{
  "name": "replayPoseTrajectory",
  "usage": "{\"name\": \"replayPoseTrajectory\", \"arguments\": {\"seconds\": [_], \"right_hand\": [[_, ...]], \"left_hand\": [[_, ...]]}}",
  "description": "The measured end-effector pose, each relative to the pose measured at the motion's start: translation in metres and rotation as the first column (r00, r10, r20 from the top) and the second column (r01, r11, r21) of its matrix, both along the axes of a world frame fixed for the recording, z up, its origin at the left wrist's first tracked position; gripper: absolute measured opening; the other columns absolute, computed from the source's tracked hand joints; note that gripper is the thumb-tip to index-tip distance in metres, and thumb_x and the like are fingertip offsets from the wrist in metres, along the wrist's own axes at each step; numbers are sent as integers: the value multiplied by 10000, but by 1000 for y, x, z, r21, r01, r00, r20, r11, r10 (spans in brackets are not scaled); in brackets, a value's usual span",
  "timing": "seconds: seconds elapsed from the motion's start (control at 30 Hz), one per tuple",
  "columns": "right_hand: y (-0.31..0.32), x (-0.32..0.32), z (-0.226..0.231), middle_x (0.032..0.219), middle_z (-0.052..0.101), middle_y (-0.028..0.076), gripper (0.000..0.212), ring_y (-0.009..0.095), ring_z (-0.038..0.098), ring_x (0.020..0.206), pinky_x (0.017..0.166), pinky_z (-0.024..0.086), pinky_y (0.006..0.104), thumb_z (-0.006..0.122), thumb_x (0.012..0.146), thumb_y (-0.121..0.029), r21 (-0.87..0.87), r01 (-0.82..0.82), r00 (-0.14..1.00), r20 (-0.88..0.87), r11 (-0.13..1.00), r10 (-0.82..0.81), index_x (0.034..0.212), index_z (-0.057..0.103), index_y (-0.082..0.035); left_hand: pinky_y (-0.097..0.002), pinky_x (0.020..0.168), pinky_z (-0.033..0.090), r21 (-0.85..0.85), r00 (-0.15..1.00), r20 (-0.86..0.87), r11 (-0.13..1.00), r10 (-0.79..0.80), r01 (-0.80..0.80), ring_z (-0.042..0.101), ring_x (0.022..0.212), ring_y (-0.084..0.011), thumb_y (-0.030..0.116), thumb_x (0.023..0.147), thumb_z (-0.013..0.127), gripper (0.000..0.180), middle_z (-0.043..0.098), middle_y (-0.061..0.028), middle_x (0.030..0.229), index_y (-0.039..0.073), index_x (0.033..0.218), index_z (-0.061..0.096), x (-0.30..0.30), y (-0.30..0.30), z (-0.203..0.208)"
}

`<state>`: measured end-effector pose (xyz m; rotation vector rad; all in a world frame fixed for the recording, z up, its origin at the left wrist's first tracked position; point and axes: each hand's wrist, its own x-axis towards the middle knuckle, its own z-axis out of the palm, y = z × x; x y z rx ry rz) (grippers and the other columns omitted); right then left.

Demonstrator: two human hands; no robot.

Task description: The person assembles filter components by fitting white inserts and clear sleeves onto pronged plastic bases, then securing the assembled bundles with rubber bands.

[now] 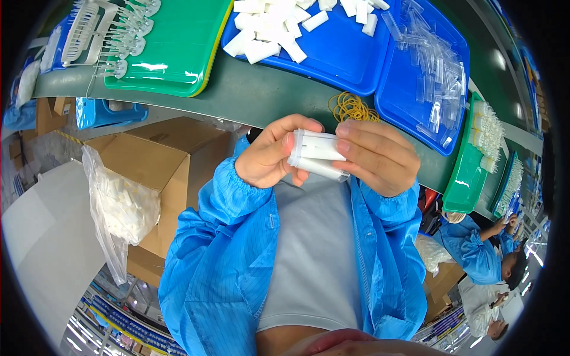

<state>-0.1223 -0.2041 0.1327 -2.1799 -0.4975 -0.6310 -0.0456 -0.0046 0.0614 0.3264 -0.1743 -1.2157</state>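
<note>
In front of my chest both hands hold a small bundle of white plastic pieces, set side by side with a clear rim at the left end. My left hand is closed around the left end, thumb on top. The fingers of my right hand lie over the right end and hide part of it. A heap of yellow rubber bands lies on the green bench just beyond my right hand. Farther off, loose white pieces are piled in a blue tray.
Clear plastic pieces fill another blue tray at the right. Green trays stand left and right, white parts in the latter. A cardboard box and a bag of white pieces are at left. A co-worker sits at right.
</note>
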Motion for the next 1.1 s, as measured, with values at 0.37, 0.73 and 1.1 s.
{"name": "replayPoseTrajectory", "arguments": {"seconds": [0.37,0.73,1.1], "right_hand": [[-4,-4,1,982,663,149,332,283,656,914,765,592,377,766,664,-58,-141,11,986,169,990,13,976,680,18],[-9,-2,-4,991,658,148,318,281,650,923,782,596,386,749,682,-64,-227,-39,969,228,973,92,979,674,22],[-5,2,-9,986,664,146,315,291,654,912,754,592,375,748,678,-73,-136,-45,980,184,990,70,970,675,19]], "left_hand": [[-264,559,574,-11,996,47,997,75,-74,658,747,-162,259,953,553,342,521,-80,1142,24,1201,533,2,-4,13],[-255,552,569,-14,995,56,997,79,-78,652,754,-171,236,937,582,344,480,-74,1164,0,1185,548,0,-4,11],[-258,546,578,21,943,277,980,186,-200,635,841,-184,305,874,669,429,449,-90,1114,-23,1142,596,4,-5,11]]}}
